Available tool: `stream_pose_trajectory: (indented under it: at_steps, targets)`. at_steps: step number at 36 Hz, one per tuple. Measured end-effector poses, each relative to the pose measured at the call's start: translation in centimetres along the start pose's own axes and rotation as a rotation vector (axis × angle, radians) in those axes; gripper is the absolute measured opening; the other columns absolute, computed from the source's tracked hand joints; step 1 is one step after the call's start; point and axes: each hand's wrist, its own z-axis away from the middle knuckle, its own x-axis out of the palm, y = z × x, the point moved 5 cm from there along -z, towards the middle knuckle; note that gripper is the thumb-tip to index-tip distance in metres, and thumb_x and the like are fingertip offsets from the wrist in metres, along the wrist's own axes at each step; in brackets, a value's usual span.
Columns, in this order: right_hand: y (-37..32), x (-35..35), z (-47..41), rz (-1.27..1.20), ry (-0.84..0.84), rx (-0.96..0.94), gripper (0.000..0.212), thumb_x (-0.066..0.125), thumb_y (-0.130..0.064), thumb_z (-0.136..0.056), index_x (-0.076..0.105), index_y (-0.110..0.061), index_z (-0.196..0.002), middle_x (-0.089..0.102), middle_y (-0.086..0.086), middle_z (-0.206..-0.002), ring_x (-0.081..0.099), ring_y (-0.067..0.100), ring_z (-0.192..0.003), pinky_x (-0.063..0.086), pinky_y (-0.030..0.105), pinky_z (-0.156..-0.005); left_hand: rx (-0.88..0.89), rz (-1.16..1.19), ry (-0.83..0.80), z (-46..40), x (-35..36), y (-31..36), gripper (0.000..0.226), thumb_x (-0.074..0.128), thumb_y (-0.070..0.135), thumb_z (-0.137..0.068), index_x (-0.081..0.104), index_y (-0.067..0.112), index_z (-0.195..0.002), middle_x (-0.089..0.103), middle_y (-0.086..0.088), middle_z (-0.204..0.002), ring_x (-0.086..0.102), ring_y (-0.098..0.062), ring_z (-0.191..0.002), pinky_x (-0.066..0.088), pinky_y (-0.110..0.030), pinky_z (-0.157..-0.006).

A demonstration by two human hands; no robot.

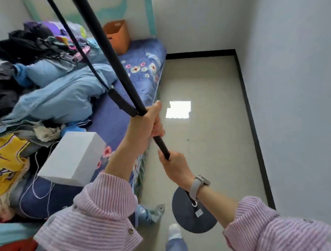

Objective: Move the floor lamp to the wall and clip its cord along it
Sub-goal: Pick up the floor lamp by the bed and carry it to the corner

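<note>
The floor lamp is a black pole slanting from the top of the view down to a round dark base just above the floor. My left hand grips the pole at mid height. My right hand, with a watch on its wrist, grips it lower down. A black cord hangs beside the pole and ends in a black inline block close to my left hand. The lamp head is out of view.
A bed with a blue flowered sheet fills the left, piled with clothes, a white box and an orange basket. Pale floor lies right of it, bounded by white walls with black skirting. My foot is below.
</note>
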Motion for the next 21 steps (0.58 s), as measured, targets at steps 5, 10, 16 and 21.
stream_pose_trajectory:
  at_steps: [5, 10, 16, 21]
  targets:
    - [1.2, -4.5, -4.6, -0.060, 0.057, 0.026, 0.042, 0.045, -0.019, -0.094, 0.030, -0.021, -0.054, 0.033, -0.002, -0.051, 0.028, 0.015, -0.046, 0.029, 0.034, -0.052, 0.002, 0.012, -0.100, -6.4, 3.2, 0.1, 0.065, 0.039, 0.015, -0.097, 0.027, 0.027, -0.035, 0.023, 0.013, -0.029, 0.019, -0.008, -0.029, 0.028, -0.021, -0.041]
    - [2.5, -9.0, -11.5, -0.060, 0.112, 0.047, 0.044, 0.046, -0.025, -0.093, 0.028, -0.018, -0.054, 0.031, 0.000, -0.051, 0.026, 0.017, -0.048, 0.026, 0.034, -0.052, -0.015, 0.028, -0.151, -15.0, 5.6, -0.4, 0.061, 0.042, 0.016, -0.096, 0.023, 0.025, -0.039, 0.022, 0.012, -0.030, 0.018, -0.010, -0.030, 0.029, -0.024, -0.043]
    - [3.3, -13.7, -21.4, 0.037, 0.102, 0.069, 0.044, 0.047, -0.028, -0.093, 0.027, -0.020, -0.055, 0.030, -0.004, -0.053, 0.024, 0.012, -0.047, 0.021, 0.021, -0.045, -0.038, 0.023, -0.181, -26.3, 7.3, -0.1, 0.064, 0.042, 0.016, -0.095, 0.025, 0.027, -0.033, 0.023, 0.012, -0.029, 0.020, -0.011, -0.030, 0.032, -0.024, -0.044]
    - [2.8, -16.7, -29.8, 0.013, 0.092, 0.095, 0.044, 0.049, -0.032, -0.092, 0.028, -0.020, -0.055, 0.031, -0.005, -0.052, 0.025, 0.011, -0.046, 0.023, 0.022, -0.047, -0.045, 0.039, -0.209, -35.1, 7.9, 1.7, 0.063, 0.042, 0.014, -0.094, 0.023, 0.026, -0.036, 0.021, 0.012, -0.029, 0.017, -0.012, -0.032, 0.025, -0.028, -0.046]
